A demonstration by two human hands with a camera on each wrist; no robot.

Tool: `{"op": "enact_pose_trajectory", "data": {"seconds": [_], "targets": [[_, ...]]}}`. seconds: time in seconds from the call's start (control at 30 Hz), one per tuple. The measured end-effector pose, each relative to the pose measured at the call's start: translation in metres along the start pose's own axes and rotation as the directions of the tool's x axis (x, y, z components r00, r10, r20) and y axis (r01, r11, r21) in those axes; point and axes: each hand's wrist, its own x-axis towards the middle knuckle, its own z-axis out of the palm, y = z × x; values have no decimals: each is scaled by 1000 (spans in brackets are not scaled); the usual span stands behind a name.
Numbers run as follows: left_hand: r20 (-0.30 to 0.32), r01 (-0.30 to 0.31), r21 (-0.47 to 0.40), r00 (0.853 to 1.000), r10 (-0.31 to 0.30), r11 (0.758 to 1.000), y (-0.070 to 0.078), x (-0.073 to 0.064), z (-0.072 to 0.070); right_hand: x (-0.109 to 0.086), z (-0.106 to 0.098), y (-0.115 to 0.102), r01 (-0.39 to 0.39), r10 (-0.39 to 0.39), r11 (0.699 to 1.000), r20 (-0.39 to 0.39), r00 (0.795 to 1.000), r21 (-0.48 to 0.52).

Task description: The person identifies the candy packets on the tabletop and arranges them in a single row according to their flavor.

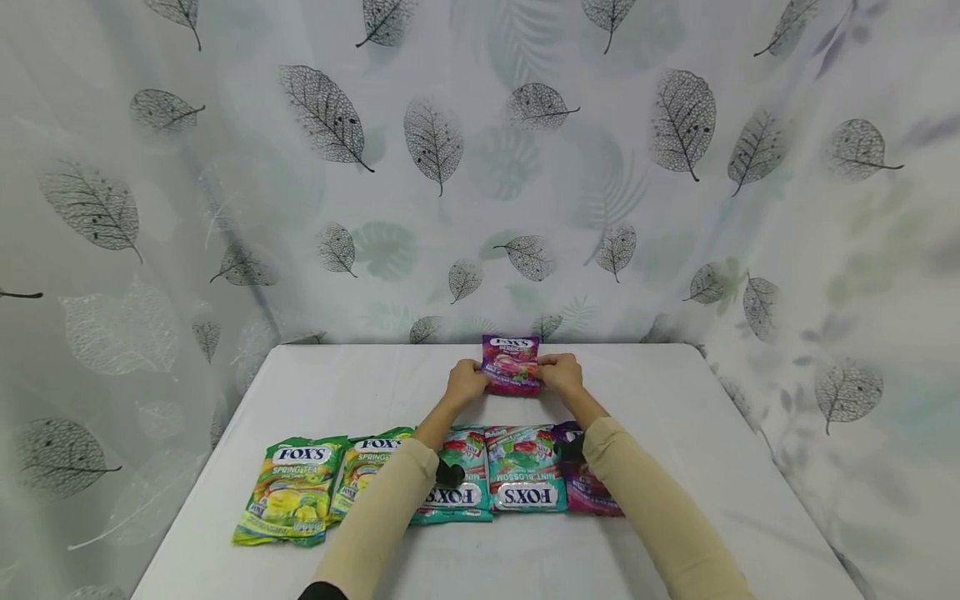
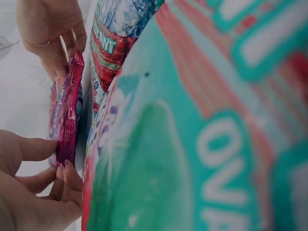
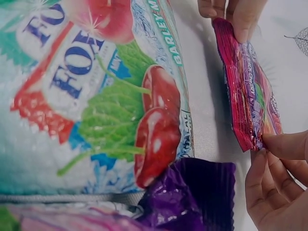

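Observation:
A small purple-and-pink bag of Fox's Berries candy [image 1: 511,365] is at the table's far edge in the head view. My left hand [image 1: 467,382] pinches its left side, and my right hand [image 1: 561,372] pinches its right side. From the left wrist, the candy bag [image 2: 67,113] shows edge-on, thumb and fingers of the left hand [image 2: 41,187] gripping its near end. The right wrist view shows the crimped edge of the candy bag [image 3: 240,86] between both hands, the right hand [image 3: 281,180] at its lower end.
Before the hands lies a row: two green Spring Tea bags [image 1: 292,492], two teal Mint Blossom bags [image 1: 525,468] with upside-down lettering, and a purple bag [image 1: 588,487] partly behind the right forearm. A leaf-print curtain [image 1: 465,208] hangs behind the white table [image 1: 690,433].

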Motion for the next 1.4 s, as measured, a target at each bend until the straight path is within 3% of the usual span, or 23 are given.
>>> {"op": "enact_pose_trajectory", "data": {"seconds": [0.2,0.63,0.83,1.4], "targets": [[-22,-31,-3,999,31,1000,6,-5,-2,-1,-4,-3,-19,19,998,5,1000,62],[-36,-39,-26,999,38,999,19,-12,-4,-1,-12,-6,29,-28,999,-22,999,21],[-32,-20,-65,999,18,998,21,-13,-3,-3,-17,-8,20,-20,999,-14,1000,36],[-25,-59,-100,998,56,993,32,-21,-3,-8,-31,-8,10,-10,997,3,1000,82]]}}
